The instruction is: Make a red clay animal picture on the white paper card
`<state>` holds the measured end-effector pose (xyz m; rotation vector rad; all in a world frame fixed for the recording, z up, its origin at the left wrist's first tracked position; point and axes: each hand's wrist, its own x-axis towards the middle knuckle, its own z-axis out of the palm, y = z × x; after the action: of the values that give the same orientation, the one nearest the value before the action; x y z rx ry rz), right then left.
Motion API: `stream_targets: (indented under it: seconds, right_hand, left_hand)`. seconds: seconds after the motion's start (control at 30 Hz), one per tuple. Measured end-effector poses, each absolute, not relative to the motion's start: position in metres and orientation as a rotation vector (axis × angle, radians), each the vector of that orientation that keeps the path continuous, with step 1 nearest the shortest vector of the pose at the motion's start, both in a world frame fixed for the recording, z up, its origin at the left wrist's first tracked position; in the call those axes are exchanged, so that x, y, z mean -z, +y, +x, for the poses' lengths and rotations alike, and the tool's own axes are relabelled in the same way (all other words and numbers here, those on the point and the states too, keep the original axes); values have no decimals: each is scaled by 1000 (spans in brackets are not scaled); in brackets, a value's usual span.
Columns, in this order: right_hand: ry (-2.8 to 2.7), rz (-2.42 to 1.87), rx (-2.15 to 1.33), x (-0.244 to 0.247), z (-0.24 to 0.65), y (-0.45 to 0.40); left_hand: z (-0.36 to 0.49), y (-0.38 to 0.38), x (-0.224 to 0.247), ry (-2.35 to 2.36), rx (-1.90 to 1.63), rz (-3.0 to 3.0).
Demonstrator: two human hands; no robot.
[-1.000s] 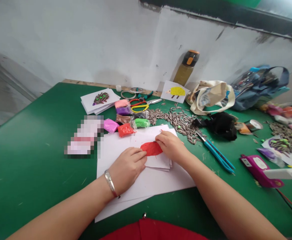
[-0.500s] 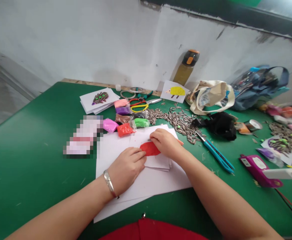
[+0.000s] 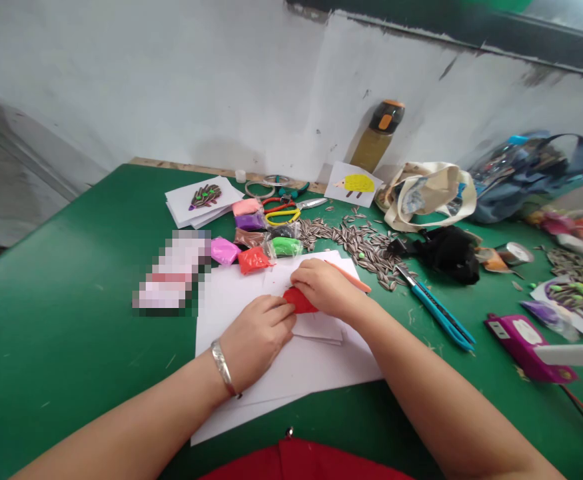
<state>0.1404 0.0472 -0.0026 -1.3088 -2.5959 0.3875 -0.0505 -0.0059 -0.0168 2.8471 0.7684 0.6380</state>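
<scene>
A flat red clay shape (image 3: 302,302) lies on small white paper sheets (image 3: 316,328), partly covered by my fingers. My left hand (image 3: 261,333), with a silver bangle at the wrist, rests flat with its fingertips at the clay's left edge. My right hand (image 3: 324,287) bends over the clay's upper right side, fingers curled together; whatever lies between the fingertips is hidden. An orange stick-like tool (image 3: 350,277) lies just beyond the right hand. Larger white sheets (image 3: 241,400) are underneath.
Packets of coloured clay (image 3: 255,260), scissors (image 3: 284,215) and scattered sunflower seeds (image 3: 366,243) lie beyond the paper. A blue utility knife (image 3: 441,313) and a purple device (image 3: 528,347) are at right. A bottle (image 3: 378,137), a cream bag (image 3: 428,193) and hedgehog pictures (image 3: 355,185) stand farther back.
My right hand has shifted slightly left over the red clay, covering more of it and exposing the orange tool. My left hand stays at the clay's edge. The view has shifted a little.
</scene>
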Motion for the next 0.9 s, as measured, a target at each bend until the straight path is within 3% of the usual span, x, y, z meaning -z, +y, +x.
stream_targets:
  seconds: [0.6,0.9]
  right_hand:
    - [-2711,-1115,-469,0,136,55]
    - [-2378,-1372,-433,3,159,36]
  left_hand:
    - [-51,-5,17,758,-629,2859]
    - [-53,-6,19,746,-620,2858]
